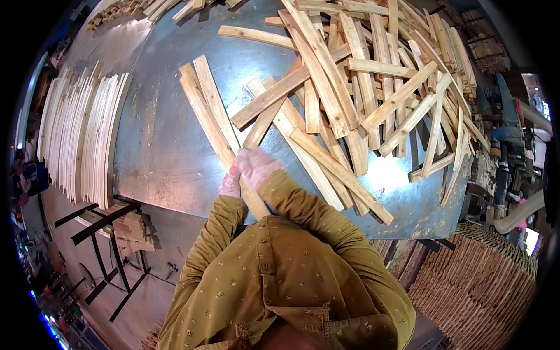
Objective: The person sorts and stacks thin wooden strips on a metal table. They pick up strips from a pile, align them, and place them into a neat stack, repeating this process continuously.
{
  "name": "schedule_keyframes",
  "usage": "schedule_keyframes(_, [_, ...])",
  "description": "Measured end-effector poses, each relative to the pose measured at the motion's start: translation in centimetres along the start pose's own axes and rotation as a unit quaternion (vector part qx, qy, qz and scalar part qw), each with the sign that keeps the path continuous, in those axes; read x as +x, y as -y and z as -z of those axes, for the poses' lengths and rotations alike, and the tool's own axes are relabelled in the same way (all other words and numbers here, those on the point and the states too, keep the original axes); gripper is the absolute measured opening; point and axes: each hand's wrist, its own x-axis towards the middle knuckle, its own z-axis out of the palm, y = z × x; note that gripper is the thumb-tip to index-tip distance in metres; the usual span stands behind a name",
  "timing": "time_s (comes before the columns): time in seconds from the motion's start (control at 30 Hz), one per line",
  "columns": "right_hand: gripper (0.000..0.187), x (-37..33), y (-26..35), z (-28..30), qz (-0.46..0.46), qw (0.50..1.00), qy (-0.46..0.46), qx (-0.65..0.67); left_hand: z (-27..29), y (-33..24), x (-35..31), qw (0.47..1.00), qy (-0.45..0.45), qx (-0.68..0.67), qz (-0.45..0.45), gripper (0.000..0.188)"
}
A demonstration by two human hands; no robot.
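Observation:
My left hand (230,184) and my right hand (258,165), both in pale pink gloves, are close together near the front edge of the metal table. A long wooden slat (204,116) slants from the upper left down between them toward my body. My left fingers are wrapped round its near part, and my right hand is closed over it from the other side. A second, paler slat (214,96) lies along its right side, its near end hidden at my hands. Another slat (263,123) runs up from beside my right fingers under a crossing slat (271,98).
A jumbled heap of slats (332,70) covers the table's right side. Pale strips stand in a neat row (84,137) at the left edge. A black metal stand (116,256) is at lower left, a large wood stack (472,286) at lower right. The metal tabletop (151,146) carries sawdust.

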Motion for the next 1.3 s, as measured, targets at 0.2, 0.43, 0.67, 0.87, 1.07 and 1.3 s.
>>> schedule_keyframes(0.2, [0.039, 2.6, -13.4, 10.7, -0.178, 0.904, -0.309, -0.235, -1.2, -5.3, -0.4, 0.953, 0.029, -0.208, 0.218, 0.034])
schedule_keyframes(0.43, [0.047, 2.4, -11.5, 6.5, 0.032, 0.909, -0.402, -0.107, 3.5, -2.1, 2.0, 0.985, -0.031, -0.055, 0.163, 0.041])
schedule_keyframes(0.67, [0.076, 2.2, -13.4, 10.9, -0.036, 0.819, -0.528, -0.223, 12.0, -9.9, -0.7, 0.9, -0.203, 0.327, 0.204, 0.061])
schedule_keyframes(0.87, [0.069, 4.5, -18.9, 13.2, -0.187, 0.905, -0.326, -0.198, 14.1, -9.8, -0.2, 0.733, -0.243, 0.614, 0.164, 0.077])
schedule_keyframes(1.07, [0.059, 3.5, -14.2, 10.3, -0.094, 0.873, -0.435, -0.198, 14.0, -9.4, -0.7, 0.722, -0.255, 0.618, 0.176, 0.083])
schedule_keyframes(1.3, [0.058, 2.4, -9.5, 3.6, 0.083, 0.906, -0.399, 0.112, 7.0, -9.0, -0.5, 0.894, -0.171, 0.338, -0.238, 0.097])
